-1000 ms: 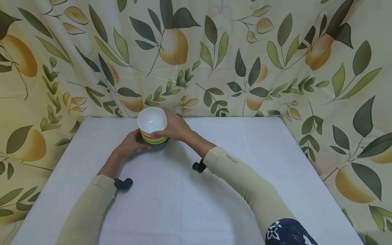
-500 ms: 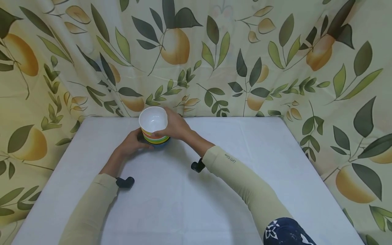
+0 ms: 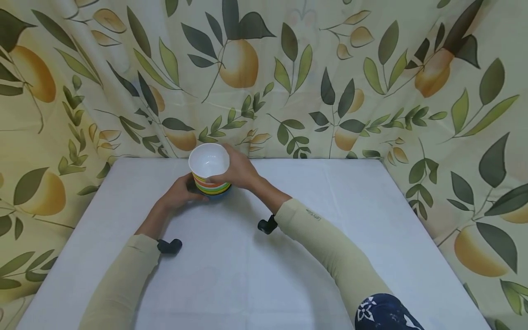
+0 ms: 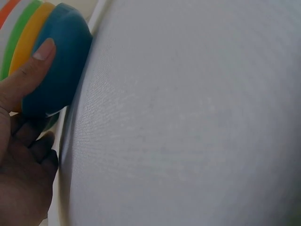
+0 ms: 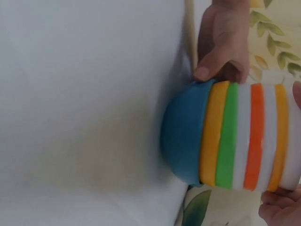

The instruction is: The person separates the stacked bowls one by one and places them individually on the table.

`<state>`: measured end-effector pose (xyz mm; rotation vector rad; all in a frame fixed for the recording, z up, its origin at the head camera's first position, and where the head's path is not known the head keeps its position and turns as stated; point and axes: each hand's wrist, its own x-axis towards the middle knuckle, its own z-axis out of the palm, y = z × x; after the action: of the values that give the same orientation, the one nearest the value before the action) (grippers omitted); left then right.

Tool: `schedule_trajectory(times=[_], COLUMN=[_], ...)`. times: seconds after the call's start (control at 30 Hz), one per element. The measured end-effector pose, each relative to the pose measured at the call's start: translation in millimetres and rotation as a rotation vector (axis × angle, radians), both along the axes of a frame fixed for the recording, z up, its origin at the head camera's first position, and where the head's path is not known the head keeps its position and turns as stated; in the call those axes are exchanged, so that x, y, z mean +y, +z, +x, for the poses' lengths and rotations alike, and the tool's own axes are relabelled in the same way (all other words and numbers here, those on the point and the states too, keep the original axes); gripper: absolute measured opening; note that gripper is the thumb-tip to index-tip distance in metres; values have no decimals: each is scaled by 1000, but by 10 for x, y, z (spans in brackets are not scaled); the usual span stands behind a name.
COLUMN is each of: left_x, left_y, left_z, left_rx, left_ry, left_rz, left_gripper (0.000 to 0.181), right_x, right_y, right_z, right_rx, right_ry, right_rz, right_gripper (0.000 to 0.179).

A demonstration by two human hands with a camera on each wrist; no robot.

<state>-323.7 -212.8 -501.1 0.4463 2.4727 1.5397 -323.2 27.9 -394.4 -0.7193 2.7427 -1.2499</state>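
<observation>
Stripy stack of bowls [image 5: 240, 136] near the far edge of the table [image 3: 231, 256]
The left hand [image 3: 178, 195] grips the blue bowl [image 5: 185, 134], lowest by the table; the right hand [image 3: 241, 168] pinches the white bowl [image 3: 209, 160], highest above the table; past the table hangs a fruity cloth [image 3: 247, 119]

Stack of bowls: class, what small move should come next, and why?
Probably the right hand should ease off the white top bowl: the bowls look nested in one column, and the left hand holds the blue bottom bowl.
</observation>
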Motion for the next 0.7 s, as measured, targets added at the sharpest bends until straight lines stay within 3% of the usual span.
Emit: schedule_trajectory(times=[0.27, 0.47, 0.7], left_x=[9, 9, -6], left_y=[49, 86, 66], left_z=[-22, 16, 28], left_rx=[-13, -27, -25], left_ry=[2, -7, -18], left_rz=[-3, -31, -32], left_gripper=[99, 94, 93], right_x=[64, 124, 209], right_y=[122, 198, 282], right_z=[20, 41, 67], right_rx=[22, -9, -15], right_ry=[-28, -61, -131], right_rz=[-95, -141, -165], right_gripper=[95, 93, 98])
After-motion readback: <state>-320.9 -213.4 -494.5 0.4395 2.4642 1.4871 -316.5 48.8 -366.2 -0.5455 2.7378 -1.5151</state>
